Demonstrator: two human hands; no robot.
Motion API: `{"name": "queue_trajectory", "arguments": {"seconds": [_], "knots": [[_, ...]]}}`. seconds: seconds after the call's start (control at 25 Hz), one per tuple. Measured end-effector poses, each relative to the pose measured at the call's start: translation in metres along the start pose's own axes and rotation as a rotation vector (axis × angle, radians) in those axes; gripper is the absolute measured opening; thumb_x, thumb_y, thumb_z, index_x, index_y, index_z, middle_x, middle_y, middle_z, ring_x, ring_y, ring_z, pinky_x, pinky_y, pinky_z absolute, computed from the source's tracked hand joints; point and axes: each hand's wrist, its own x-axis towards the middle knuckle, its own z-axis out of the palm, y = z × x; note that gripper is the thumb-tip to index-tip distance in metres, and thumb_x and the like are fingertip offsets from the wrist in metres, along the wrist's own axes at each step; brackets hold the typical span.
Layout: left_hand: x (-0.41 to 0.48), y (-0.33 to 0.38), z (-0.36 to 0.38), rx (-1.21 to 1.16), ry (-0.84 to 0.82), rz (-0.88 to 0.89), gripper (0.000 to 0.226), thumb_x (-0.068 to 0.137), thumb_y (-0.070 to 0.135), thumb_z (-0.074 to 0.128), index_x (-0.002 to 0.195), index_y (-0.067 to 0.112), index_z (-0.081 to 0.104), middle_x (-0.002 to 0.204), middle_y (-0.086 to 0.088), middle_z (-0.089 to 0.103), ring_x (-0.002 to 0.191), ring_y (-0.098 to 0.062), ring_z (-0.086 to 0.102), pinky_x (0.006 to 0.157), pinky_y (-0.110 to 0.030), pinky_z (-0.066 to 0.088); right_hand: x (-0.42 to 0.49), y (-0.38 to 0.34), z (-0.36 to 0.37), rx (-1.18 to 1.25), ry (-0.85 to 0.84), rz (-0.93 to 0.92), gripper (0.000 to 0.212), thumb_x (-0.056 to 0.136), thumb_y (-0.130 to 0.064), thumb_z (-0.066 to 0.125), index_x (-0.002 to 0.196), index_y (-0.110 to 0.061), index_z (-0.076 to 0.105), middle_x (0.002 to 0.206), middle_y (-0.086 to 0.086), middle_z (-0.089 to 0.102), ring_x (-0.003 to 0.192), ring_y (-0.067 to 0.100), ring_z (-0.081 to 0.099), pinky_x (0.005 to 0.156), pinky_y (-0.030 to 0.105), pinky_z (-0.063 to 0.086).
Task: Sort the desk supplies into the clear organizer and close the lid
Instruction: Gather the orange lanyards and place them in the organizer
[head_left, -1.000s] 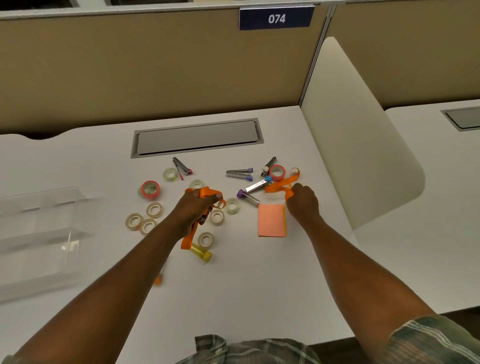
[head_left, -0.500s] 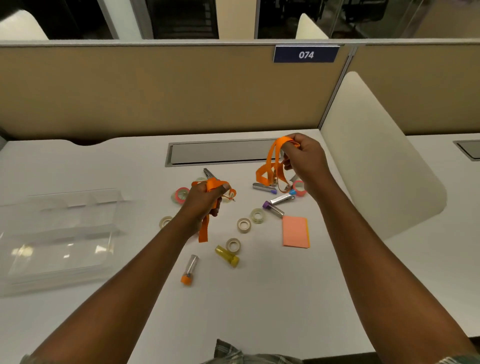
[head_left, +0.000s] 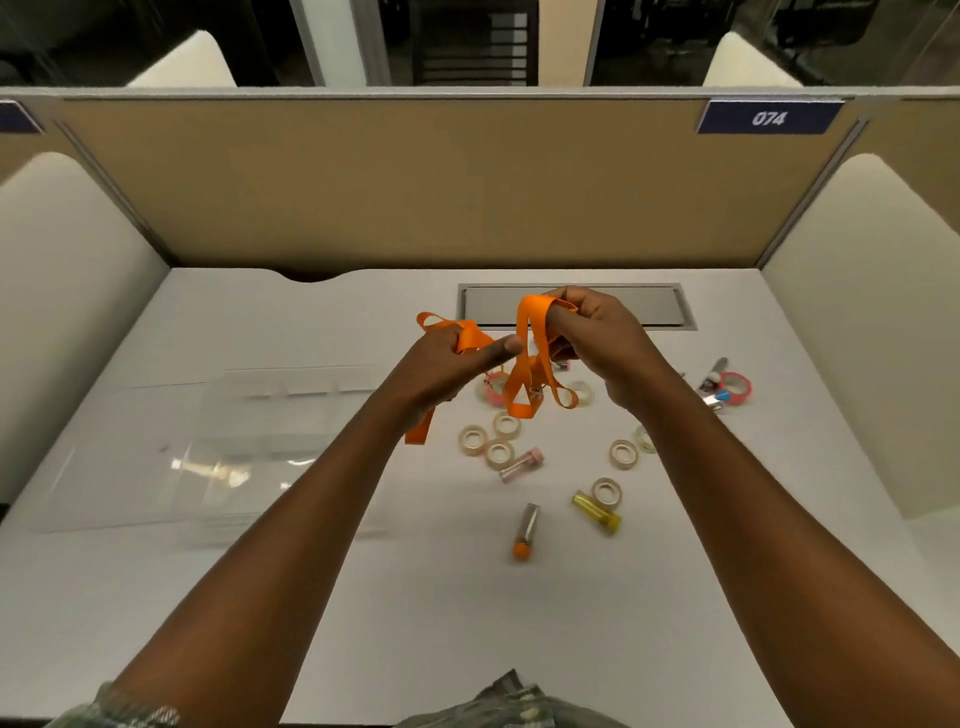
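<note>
Head view: at frame centre, above the counter (head_left: 363, 597), the left hand (head_left: 441, 369) grips a bunched orange lanyard (head_left: 523, 364), fingers (head_left: 441, 340) curled round the strap. The right hand (head_left: 602, 343) pinches the top of a hanging loop. The clear organizer (head_left: 260, 441) lies at centre left, apart from both hands. Likely trouble: the loose loops and metal clip dangle just above the tape rolls (head_left: 497, 462) and could snag or drag one. A loosely folded strap might spring up and block the lid.

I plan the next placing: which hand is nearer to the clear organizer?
Left. The left hand is just right of the organizer; the right hand is farther right. Both hold the strap.
</note>
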Motion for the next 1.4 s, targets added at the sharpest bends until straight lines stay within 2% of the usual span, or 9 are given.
{"name": "queue_trajectory", "arguments": {"seconds": [0.16, 0.36, 0.44, 0.52, 0.68, 0.96, 1.2, 1.32, 1.4], "knots": [[-0.001, -0.026, -0.064, 0.007, 0.073, 0.002, 0.07, 0.07, 0.084, 0.045, 0.072, 0.013, 0.043, 0.061, -0.004, 0.042, 0.052, -0.011, 0.038, 0.058, -0.03, 0.038, 0.007, -0.017, 0.074, 0.032, -0.064, 0.058, 0.038, 0.091, -0.053, 0.06, 0.095, -0.017, 0.073, 0.084, 0.004, 0.076, 0.081, 0.021, 0.072, 0.078, 0.034, 0.056], [0.007, -0.072, -0.12, -0.069, 0.253, -0.116, 0.061, 0.095, 0.068, 0.025, 0.062, 0.02, 0.044, 0.062, -0.002, 0.052, 0.058, -0.013, 0.049, 0.066, -0.033, 0.044, 0.03, -0.019, 0.159, 0.072, -0.041, 0.147, 0.042, 0.1, -0.046, 0.046, 0.106, -0.013, 0.072, 0.098, 0.009, 0.075, 0.092, 0.025, 0.072, 0.085, 0.038, 0.056], [0.014, -0.095, -0.129, -0.177, 0.295, -0.165, 0.059, 0.099, 0.062, 0.026, 0.078, 0.018, 0.059, 0.08, -0.008, 0.065, 0.079, -0.017, 0.063, 0.082, -0.039, 0.051, 0.038, -0.017, 0.186, 0.094, -0.031, 0.192, 0.041, 0.102, -0.044, 0.044, 0.108, -0.013, 0.07, 0.1, 0.009, 0.073, 0.094, 0.025, 0.071, 0.084, 0.037, 0.056], [0.022, -0.113, -0.134, -0.249, 0.278, -0.245, 0.052, 0.101, 0.05, 0.032, 0.111, 0.01, 0.063, 0.107, -0.015, 0.067, 0.107, -0.027, 0.064, 0.092, -0.041, 0.047, 0.046, -0.015, 0.207, 0.139, -0.026, 0.248, 0.039, 0.103, -0.039, 0.042, 0.112, -0.01, 0.066, 0.099, 0.01, 0.072, 0.094, 0.026, 0.071, 0.084, 0.036, 0.056], [0.04, -0.141, -0.139, -0.163, 0.159, -0.227, 0.028, 0.099, 0.028, 0.045, 0.104, 0.01, 0.065, 0.094, -0.007, 0.068, 0.093, -0.027, 0.065, 0.071, -0.032, 0.049, 0.066, -0.007, 0.239, 0.181, -0.021, 0.409, 0.035, 0.103, -0.029, 0.039, 0.114, -0.008, 0.064, 0.102, 0.013, 0.072, 0.098, 0.032, 0.07, 0.093, 0.044, 0.055], [0.055, -0.177, -0.132, 0.022, 0.139, -0.212, 0.021, 0.091, 0.02, 0.053, 0.093, 0.009, 0.07, 0.088, -0.011, 0.072, 0.086, -0.029, 0.068, 0.08, -0.047, 0.059, 0.091, 0.01, 0.261, 0.181, -0.089, 0.548, 0.025, 0.1, -0.023, 0.049, 0.088, -0.007, 0.063, 0.094, 0.016, 0.068, 0.101, 0.039, 0.068, 0.092, 0.05, 0.056], [0.058, -0.207, -0.124, 0.365, 0.04, -0.192, 0.019, 0.094, 0.016, 0.054, 0.096, 0.004, 0.069, 0.096, -0.012, 0.071, 0.089, -0.029, 0.066, 0.071, -0.032, 0.049, 0.106, 0.028, 0.275, 0.229, -0.067, 0.644, 0.019, 0.1, -0.015, 0.045, 0.086, -0.009, 0.055, 0.097, 0.018, 0.061, 0.098, 0.035, 0.065, 0.093, 0.047, 0.055], [0.059, -0.219, -0.124, 0.454, 0.02, -0.144, 0.022, 0.093, 0.019, 0.056, 0.096, 0.002, 0.07, 0.094, -0.016, 0.07, 0.084, -0.03, 0.065, 0.065, -0.029, 0.041, 0.115, 0.035, 0.279, 0.235, -0.055, 0.666, 0.012, 0.1, -0.015, 0.046, 0.1, -0.007, 0.055, 0.108, 0.018, 0.059, 0.104, 0.034, 0.062, 0.094, 0.045, 0.055], [0.058, -0.222, -0.123, 0.436, 0.099, -0.102, 0.026, 0.093, 0.024, 0.058, 0.108, 0.005, 0.067, 0.102, -0.014, 0.066, 0.091, -0.029, 0.065, 0.069, -0.03, 0.044, 0.121, 0.042, 0.283, 0.17, -0.076, 0.655, 0.02, 0.098, -0.018, 0.048, 0.114, -0.007, 0.054, 0.118, 0.018, 0.059, 0.108, 0.033, 0.062, 0.094, 0.044, 0.055]]}}
